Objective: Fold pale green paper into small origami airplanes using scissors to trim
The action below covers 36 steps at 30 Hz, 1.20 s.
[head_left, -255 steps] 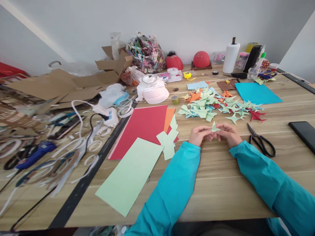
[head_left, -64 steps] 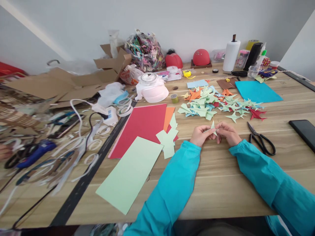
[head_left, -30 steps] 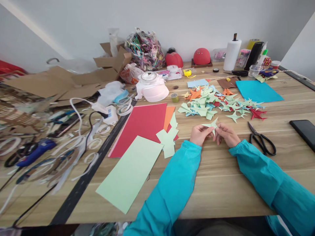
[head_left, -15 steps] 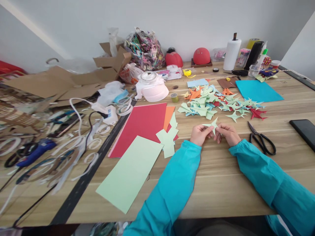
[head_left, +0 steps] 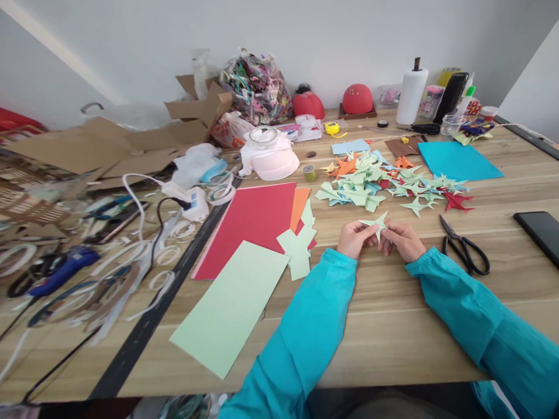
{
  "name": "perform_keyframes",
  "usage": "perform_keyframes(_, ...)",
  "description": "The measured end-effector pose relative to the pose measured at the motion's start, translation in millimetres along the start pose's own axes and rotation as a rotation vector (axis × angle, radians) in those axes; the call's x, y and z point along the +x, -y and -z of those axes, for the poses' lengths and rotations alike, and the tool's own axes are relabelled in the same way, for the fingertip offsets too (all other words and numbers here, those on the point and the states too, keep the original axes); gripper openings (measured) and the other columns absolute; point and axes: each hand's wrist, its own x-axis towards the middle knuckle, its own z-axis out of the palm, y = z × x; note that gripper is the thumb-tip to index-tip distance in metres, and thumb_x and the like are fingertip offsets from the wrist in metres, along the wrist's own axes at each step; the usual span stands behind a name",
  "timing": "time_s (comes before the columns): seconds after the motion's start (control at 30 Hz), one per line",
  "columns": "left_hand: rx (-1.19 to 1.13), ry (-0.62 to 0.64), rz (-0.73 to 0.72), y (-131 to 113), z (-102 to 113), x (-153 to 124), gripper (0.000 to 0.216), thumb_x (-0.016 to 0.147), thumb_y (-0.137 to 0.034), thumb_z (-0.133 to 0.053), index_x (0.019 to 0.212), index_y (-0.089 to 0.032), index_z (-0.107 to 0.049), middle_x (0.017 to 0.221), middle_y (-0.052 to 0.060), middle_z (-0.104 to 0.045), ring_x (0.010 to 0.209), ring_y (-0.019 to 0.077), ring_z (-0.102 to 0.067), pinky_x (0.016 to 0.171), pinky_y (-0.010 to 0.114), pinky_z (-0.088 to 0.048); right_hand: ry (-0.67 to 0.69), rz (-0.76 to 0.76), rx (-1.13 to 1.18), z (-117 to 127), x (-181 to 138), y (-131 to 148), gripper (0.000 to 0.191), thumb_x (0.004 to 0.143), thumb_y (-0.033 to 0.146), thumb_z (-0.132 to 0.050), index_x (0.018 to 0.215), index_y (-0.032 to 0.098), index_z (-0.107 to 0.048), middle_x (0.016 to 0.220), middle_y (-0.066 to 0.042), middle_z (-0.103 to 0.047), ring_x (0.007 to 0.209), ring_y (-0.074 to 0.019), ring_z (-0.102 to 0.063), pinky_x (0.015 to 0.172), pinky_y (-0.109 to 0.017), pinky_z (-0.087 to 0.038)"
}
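wide bare stretch of wooden table (head_left: 393,326) toward the near edge, under and between the two teal sleeves. hemmed on the left by a pale-green sheet (head_left: 231,305) lying aslant over the lower edge of a red sheet (head_left: 253,224), with small pale-green cut-offs (head_left: 299,250) just beside the left forearm. further left, past a black strip (head_left: 144,326), a blurred clutter of tape rolls (head_left: 166,256) and cables. on the right, black scissors (head_left: 465,251) flat on the wood, near the right wrist but apart from it; well beyond, a dark phone (head_left: 539,228) by the picture's right edge. ahead of the hands, a narrow clear band of wood, then a heap of folded paper shapes (head_left: 384,183), mostly pale green with some orange, red and blue; behind that a blue sheet (head_left: 456,163) and a paper towel roll (head_left: 411,96) upright by the wall. at mid-table, left hand (head_left: 354,240) and right hand (head_left: 404,240) close together, low at the wood. both curled nearly closed, thumb and fingertips of each nipped on one folded pale-green paper piece (head_left: 376,222) held between them, with thin points up and to the left. left hand on its left part, right hand on its right. contact between piece and wood: cannot tell.
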Motion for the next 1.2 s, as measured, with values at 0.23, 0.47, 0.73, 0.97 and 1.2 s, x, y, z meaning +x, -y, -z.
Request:
perform_keyframes(0.23, -0.010, 0.049, -0.022, -2.7, -0.4, -1.6, 0.034, 0.055, -0.041, -0.078, 0.063, -0.012, -0.063, 0.048, -0.002, -0.058, 0.040, 0.0062, -0.047, 0.042, 0.021, -0.033, 0.023, -0.027, 0.014, 1.4, -0.7, 2.3, 0.031, 0.073, 0.044, -0.060, 0.061, 0.015, -0.060, 0.052, -0.002, -0.062, 0.039, -0.0108, -0.052, 0.041, -0.023, -0.041)
perform_keyframes(0.47, 0.002, 0.068, -0.002, -2.1, 0.8, -0.8, 0.034, 0.055, -0.041, -0.078, 0.061, -0.012, -0.061, 0.047, -0.001, -0.057, 0.039, 0.0068, -0.047, 0.041, 0.021, -0.032, 0.089, -0.006, 0.026, 4.9, -0.9, 0.3, 0.034, 0.074, 0.048, -0.059, 0.066, 0.015, -0.062, 0.055, -0.003, -0.063, 0.043, -0.0116, -0.054, 0.045, -0.024, -0.044)
perform_keyframes(0.73, -0.022, 0.037, 0.025, -2.0, 0.1, -0.3, 0.033, 0.057, -0.039, -0.076, 0.052, -0.012, -0.058, 0.043, -0.001, -0.055, 0.038, 0.0078, -0.047, 0.040, 0.021, -0.031, 0.093, 0.018, -0.010, 5.4, 2.2, -3.1, 0.041, 0.076, 0.054, -0.058, 0.063, 0.015, -0.060, 0.053, -0.002, -0.062, 0.041, -0.0095, -0.052, 0.042, -0.022, -0.041)
perform_keyframes(0.97, -0.027, 0.016, 0.038, -1.9, -0.4, 0.4, 0.035, 0.057, -0.040, -0.076, 0.048, -0.013, -0.055, 0.043, 0.000, -0.055, 0.038, 0.0074, -0.046, 0.039, 0.021, -0.031, 0.119, 0.037, -0.038, 7.0, 2.2, -6.3, 0.040, 0.076, 0.054, -0.059, 0.068, 0.015, -0.062, 0.055, -0.002, -0.063, 0.044, -0.0097, -0.053, 0.044, -0.022, -0.043)
perform_keyframes(1.2, 0.022, 0.036, -0.003, 0.6, 1.5, 2.0, 0.039, 0.062, -0.047, -0.072, 0.051, -0.013, -0.056, 0.045, -0.001, -0.055, 0.039, 0.0065, -0.046, 0.041, 0.021, -0.031, 0.097, 0.017, -0.033, 7.7, 2.9, -5.5, 0.042, 0.073, 0.056, -0.060, 0.065, 0.015, -0.059, 0.055, -0.002, -0.064, 0.041, -0.0093, -0.052, 0.042, -0.022, -0.041)
